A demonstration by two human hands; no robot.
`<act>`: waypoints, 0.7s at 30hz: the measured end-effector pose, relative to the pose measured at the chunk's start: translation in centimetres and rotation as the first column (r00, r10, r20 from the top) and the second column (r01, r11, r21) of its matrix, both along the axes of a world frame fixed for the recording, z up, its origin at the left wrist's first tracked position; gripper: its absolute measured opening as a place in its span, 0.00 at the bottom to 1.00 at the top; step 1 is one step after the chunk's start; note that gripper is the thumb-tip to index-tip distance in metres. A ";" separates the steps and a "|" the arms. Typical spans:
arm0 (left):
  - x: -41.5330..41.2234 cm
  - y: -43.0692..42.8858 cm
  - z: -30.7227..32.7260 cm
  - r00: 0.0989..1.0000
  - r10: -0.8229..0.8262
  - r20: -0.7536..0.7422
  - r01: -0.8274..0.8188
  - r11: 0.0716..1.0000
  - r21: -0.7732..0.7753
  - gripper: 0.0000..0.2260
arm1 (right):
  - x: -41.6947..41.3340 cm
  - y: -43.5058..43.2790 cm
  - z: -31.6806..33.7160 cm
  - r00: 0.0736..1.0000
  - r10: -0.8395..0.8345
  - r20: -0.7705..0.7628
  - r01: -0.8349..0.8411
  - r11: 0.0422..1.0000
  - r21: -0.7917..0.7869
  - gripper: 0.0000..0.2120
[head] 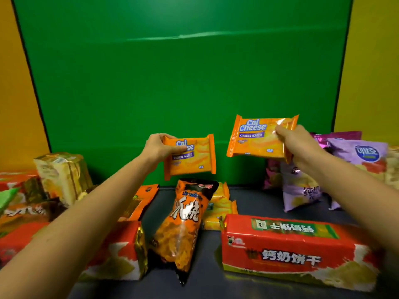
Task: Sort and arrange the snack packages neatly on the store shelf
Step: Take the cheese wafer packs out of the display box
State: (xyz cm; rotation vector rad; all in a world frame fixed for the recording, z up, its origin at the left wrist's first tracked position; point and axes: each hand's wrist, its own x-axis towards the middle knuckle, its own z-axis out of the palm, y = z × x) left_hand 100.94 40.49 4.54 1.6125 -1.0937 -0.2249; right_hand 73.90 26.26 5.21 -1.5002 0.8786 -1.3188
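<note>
Aloft, left hand (158,145) pinching small orange Cal Cheese pack (191,157); right hand (294,139) pinching larger matching pack (257,138).

Head view | two bare forearms showing, no sleeves | left hand (158,145) wearing no glove, ring or watch | right hand (295,141) likewise wearing nothing | nails showing short

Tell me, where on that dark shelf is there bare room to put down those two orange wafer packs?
Bare shelf shows at the back centre, between the orange chip bag and the purple bags, behind the long red box. A narrower strip runs along the front edge. The left side is crowded with stacked packs. Both hands, left hand and right hand, hold wafers.
</note>
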 end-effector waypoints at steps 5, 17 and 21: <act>-1.0 -2.3 -0.7 0.989 -0.149 -0.007 0.148 0.973 0.177 0.10 | 0.2 -0.1 -0.2 0.997 -0.018 -0.076 0.017 1.000 -0.016 0.20; -0.3 -3.7 -3.4 0.910 -0.394 -0.125 0.401 0.767 0.500 0.08 | 3.6 -1.5 -1.6 0.990 0.111 -0.089 -0.103 0.991 0.090 0.18; 1.2 -3.8 -3.3 0.856 -0.497 -0.145 0.476 0.645 0.597 0.02 | 5.5 -1.4 -2.4 0.979 0.180 -0.101 -0.167 0.978 0.122 0.17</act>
